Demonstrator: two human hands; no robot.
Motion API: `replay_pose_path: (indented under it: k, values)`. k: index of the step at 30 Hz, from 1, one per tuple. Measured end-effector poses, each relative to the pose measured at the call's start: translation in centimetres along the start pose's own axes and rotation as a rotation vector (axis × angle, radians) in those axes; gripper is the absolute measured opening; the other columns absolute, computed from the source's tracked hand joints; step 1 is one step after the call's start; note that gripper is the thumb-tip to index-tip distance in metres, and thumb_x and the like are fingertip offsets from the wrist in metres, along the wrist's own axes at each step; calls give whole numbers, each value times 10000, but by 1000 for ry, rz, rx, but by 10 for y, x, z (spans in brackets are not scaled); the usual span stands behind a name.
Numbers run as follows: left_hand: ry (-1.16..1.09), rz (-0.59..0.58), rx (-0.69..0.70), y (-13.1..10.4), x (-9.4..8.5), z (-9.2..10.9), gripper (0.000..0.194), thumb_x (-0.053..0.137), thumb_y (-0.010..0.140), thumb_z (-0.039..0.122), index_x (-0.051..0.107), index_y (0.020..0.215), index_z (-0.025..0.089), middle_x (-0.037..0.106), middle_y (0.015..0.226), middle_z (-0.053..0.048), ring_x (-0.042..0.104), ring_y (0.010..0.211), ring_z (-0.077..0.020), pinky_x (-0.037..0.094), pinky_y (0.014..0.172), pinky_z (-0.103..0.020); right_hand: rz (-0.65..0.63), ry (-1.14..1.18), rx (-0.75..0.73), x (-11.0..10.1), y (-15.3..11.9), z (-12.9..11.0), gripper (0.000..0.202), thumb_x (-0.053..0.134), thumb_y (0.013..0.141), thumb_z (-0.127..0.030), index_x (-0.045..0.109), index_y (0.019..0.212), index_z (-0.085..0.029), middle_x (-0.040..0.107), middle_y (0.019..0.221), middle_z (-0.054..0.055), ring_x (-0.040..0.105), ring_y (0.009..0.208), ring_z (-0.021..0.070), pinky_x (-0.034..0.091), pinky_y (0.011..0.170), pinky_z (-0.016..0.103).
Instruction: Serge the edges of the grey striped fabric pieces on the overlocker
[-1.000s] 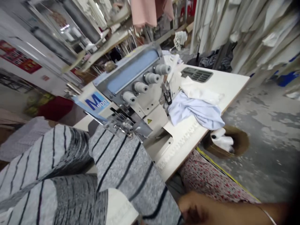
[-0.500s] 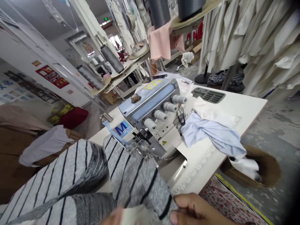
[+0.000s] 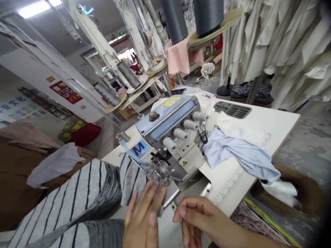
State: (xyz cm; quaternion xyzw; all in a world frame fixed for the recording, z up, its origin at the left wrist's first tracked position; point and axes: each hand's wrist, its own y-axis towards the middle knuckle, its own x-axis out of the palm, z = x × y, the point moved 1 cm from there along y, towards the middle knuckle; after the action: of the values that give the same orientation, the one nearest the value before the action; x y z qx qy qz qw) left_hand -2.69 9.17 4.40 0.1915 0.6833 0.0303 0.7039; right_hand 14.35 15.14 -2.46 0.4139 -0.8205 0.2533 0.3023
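Observation:
My left hand (image 3: 146, 217) lies spread, fingertips on grey cloth with dark stripes (image 3: 133, 181) just before the needle area of an overlock sewing machine (image 3: 168, 127). Most of that cloth runs under the machine's front, left of the presser foot. Beside it, my right hand (image 3: 200, 220) hovers over the front of the machine table, fingers loosely curled and slightly apart, with nothing visible in it. Stacked striped cut pieces (image 3: 77, 193) lie to the left, and a second stack (image 3: 95, 234) sits nearer to me.
Light blue cloth (image 3: 238, 151) and white scraps lie on the white table (image 3: 279, 120) at right. An open carton (image 3: 305, 193) stands below the table edge. Thread cones (image 3: 208, 17) stand above the machine. Off-white garments (image 3: 284, 51) hang at the back right.
The striped cloth has moved forward into the machine, away from me. My right hand has let go of its near edge. My left hand has come forward and spread flat near the needle.

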Motion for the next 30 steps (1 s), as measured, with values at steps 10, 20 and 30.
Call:
replay_pose_path:
  k: [10,20,30]
  values:
    - [-392,191,-479,8,9,-5,402,301,1016,367,633,1237,312,571,1380,-5,438,1351,-194,286,1166,-472,53,-93,-31,-18,-13,7,481,641,830,-604,575,907,-134,619,615,-6,592,464,94,426,442,181]
    - [-50,339,-366,-23,37,89,527,425,910,84,492,1386,300,603,1279,-68,566,1142,-196,511,931,-337,-8,-239,-73,-11,-29,-16,377,614,907,-510,654,1029,-156,704,985,74,657,930,162,490,863,289]
    - [-305,400,-407,-35,50,118,653,532,881,180,309,1492,239,518,1424,-102,492,1312,-243,505,1008,-393,181,-288,-191,-4,-38,-58,429,784,754,-418,665,1097,-188,720,960,72,678,918,231,518,894,375]
